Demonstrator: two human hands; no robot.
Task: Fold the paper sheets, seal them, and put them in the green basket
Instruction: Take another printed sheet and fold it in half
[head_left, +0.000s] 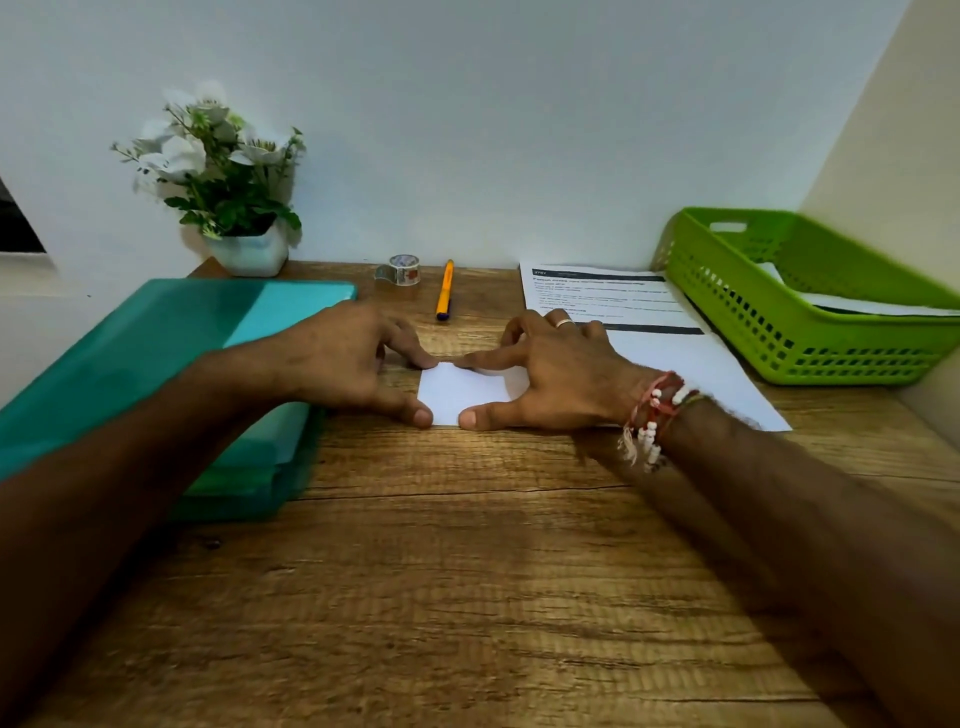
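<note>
1. Wood-grain brown table (441, 597) fills the whole near part of the shot, with both bare forearms reaching in over it from the bottom corners.
2. Small folded white paper sheet (457, 395) lies flat on the table, right between the two hands.
3. Left hand (343, 358) presses down on the paper's left edge, thumb on the near corner and forefinger on the far corner. It's pinning the paper, not gripping it.
4. Right hand (556, 374) does the same from the other side: thumb on the near edge, forefinger stretched along the far edge till it nearly meets the left one. Its palm covers the paper's right part. There's a ring on one finger and a red and white beaded thread bracelet (654, 415) at the wrist.
5. Left of the hands sits a teal plastic folder stack (156, 353).
6. Right of the hands, a printed white paper sheet (675, 353) lies flat, partly under the right hand.
7. Further right is the green plastic mesh basket (779, 322), with some white paper already in it.
8. Along the wall: an orange pen (444, 291), a clear tape roll (399, 270) and a white pot of white flowers (228, 176).
</note>
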